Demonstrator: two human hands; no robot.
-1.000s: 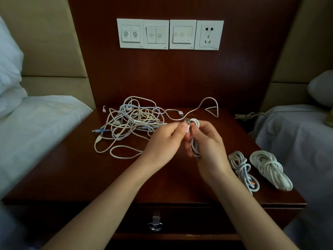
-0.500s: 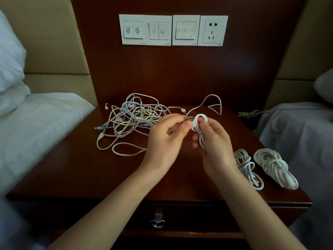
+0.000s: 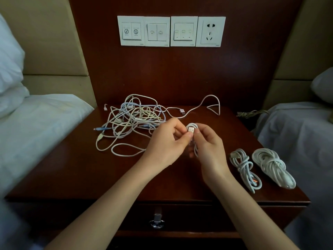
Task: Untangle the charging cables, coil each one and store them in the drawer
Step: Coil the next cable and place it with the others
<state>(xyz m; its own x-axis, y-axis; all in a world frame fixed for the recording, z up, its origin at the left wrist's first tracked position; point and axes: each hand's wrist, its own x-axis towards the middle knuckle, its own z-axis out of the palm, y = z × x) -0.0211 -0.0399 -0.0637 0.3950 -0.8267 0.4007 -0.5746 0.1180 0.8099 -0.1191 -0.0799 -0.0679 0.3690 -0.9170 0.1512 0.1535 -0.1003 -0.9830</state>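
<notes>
The tabletop [image 3: 72, 168] is dark reddish-brown. At 11 o'clock the tangle [image 3: 133, 120] mixes white, cream-yellow and pale blue strands, with a bright blue plug [image 3: 100, 128]. The centre coil [image 3: 191, 128] is white. At 4 o'clock, the left bundle [image 3: 245, 168] is white with an orange tip, and the right bundle [image 3: 272, 166] plain white. At 12, the switch plates [image 3: 171, 31] are white.

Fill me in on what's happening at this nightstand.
A person is coiling a white cable: the right hand grips the loops while the left hand pinches its plug. Two finished coils lie on the right of the nightstand, a tangle of cables waits at the back, and the drawer is shut.
</notes>
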